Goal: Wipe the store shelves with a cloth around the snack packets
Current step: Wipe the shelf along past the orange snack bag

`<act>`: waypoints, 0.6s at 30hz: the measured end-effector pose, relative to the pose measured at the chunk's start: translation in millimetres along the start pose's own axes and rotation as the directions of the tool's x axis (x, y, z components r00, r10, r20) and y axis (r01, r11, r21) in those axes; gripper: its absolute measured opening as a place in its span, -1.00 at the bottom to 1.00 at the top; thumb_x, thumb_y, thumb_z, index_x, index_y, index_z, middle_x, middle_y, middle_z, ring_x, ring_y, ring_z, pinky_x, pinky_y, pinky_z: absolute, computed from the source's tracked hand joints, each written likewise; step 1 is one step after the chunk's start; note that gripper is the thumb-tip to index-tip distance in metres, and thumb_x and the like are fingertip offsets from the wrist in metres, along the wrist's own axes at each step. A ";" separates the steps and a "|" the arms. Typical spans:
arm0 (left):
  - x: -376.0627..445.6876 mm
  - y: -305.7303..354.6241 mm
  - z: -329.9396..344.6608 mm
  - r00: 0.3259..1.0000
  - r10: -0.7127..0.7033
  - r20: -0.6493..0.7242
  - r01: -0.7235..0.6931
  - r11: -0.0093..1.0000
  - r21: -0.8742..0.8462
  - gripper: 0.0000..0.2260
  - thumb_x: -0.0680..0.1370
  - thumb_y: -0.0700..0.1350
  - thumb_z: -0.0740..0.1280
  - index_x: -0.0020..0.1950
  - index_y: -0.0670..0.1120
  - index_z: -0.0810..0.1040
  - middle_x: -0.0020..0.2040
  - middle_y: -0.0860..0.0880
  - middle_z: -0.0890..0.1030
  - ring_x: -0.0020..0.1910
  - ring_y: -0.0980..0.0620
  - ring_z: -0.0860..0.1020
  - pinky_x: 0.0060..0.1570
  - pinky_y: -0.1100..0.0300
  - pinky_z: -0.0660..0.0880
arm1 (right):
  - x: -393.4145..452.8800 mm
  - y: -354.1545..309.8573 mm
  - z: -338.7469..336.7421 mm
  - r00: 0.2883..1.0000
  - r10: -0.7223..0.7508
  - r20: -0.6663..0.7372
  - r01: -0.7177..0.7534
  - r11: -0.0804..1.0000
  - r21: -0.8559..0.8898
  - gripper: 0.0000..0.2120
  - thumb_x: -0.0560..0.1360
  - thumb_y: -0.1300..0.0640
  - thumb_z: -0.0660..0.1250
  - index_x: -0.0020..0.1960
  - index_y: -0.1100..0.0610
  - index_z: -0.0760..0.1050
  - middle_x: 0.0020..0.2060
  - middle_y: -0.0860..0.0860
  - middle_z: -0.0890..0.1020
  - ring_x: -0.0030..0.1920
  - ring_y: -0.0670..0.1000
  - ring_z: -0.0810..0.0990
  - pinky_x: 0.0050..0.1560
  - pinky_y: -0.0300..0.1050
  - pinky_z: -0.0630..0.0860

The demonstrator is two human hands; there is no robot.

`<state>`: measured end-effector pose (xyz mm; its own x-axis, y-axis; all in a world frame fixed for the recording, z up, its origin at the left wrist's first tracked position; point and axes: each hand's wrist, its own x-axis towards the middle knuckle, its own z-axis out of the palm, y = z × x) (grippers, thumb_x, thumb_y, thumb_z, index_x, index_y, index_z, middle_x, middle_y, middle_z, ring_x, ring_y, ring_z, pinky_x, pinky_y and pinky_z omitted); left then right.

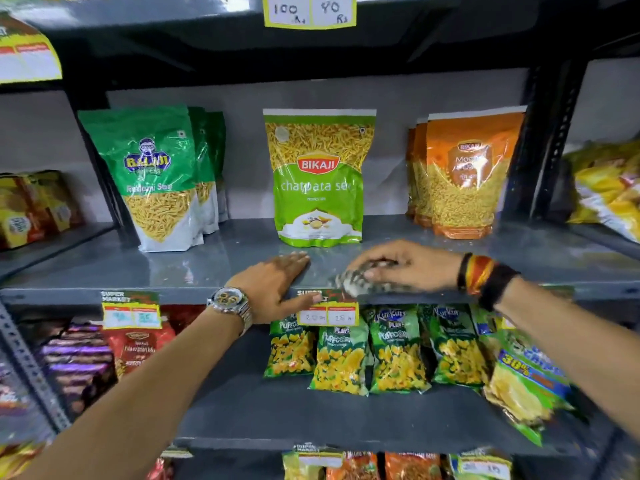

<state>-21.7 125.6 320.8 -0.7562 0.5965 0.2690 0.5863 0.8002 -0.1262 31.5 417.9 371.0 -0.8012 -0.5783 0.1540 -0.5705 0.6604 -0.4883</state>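
On the grey metal shelf (207,261) stand three groups of snack packets: dark green ones (152,178) at the left, a light green Bikaji packet (318,178) in the middle, orange ones (467,174) at the right. My right hand (408,261) presses a crumpled grey-white cloth (360,282) onto the shelf's front edge, just in front of the Bikaji packet. My left hand (273,285), with a wristwatch, lies flat on the shelf edge to the left of the cloth, thumb over the front lip, holding nothing.
A price label (327,311) hangs on the shelf lip under my hands. Below, green puffcorn packets (346,348) and red packets (138,341) fill the lower shelf. Dark upright posts (550,140) frame the bay. Neighbouring bays hold more packets (609,188).
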 end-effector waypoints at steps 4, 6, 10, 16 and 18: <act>-0.9 1.9 -0.6 1.000 0.012 0.010 -0.012 1.000 0.004 -0.12 0.51 0.52 -0.03 0.62 -0.08 0.19 0.62 -0.06 0.26 0.55 -0.06 0.30 0.49 -0.03 0.32 | 13.2 39.1 -22.1 0.955 0.170 -0.243 -0.179 0.984 -0.016 -0.79 0.60 0.09 0.26 0.19 -0.06 0.56 0.17 -0.04 0.64 0.21 0.01 0.57 0.30 -0.02 0.44; -2.5 3.2 -1.9 1.000 0.009 0.016 -0.009 1.000 0.006 -0.11 0.51 0.51 -0.05 0.63 -0.07 0.17 0.63 -0.06 0.23 0.56 -0.05 0.27 0.51 -0.03 0.29 | 20.3 49.1 -16.7 0.913 0.261 -0.314 -0.311 0.943 -0.122 -0.78 0.61 0.06 0.22 0.19 -0.10 0.56 0.24 0.01 0.61 0.29 0.09 0.52 0.31 -0.03 0.36; -6.3 4.5 -6.0 1.000 0.014 0.028 -0.014 1.000 -0.004 -0.01 0.44 0.57 -0.18 0.63 -0.08 0.16 0.63 -0.07 0.22 0.57 -0.07 0.27 0.50 -0.06 0.30 | 13.3 29.3 5.8 0.920 0.257 -0.295 -0.310 0.939 -0.149 -0.82 0.60 -0.02 0.22 0.10 -0.29 0.50 0.22 -0.12 0.58 0.28 0.05 0.50 0.38 0.12 0.32; -6.9 4.6 -8.5 0.998 0.047 0.033 -0.046 0.998 -0.034 -0.12 0.54 0.48 -0.02 0.63 -0.14 0.14 0.63 -0.12 0.21 0.58 -0.08 0.23 0.54 0.00 0.21 | -42.2 -16.9 -4.2 0.965 0.235 -0.119 -0.247 0.965 -0.094 -0.75 0.61 0.09 0.23 0.26 -0.05 0.52 0.10 -0.22 0.56 0.03 -0.43 0.50 0.05 -0.53 0.38; -4.0 7.6 -12.3 0.996 0.068 0.050 -0.067 0.998 -0.016 -0.16 0.57 0.45 0.02 0.64 -0.13 0.10 0.64 -0.11 0.17 0.60 -0.07 0.20 0.53 0.02 0.17 | -41.6 -6.6 -24.1 0.932 0.261 -0.250 -0.274 0.962 -0.018 -0.75 0.60 0.07 0.24 0.25 -0.07 0.54 0.18 -0.12 0.59 0.14 -0.18 0.55 0.25 -0.18 0.45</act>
<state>-10.7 128.5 330.5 -0.7285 0.6516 0.2114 0.6401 0.7574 -0.1290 64.3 449.1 388.5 -0.9411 -0.2468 0.2312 -0.3323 0.8022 -0.4961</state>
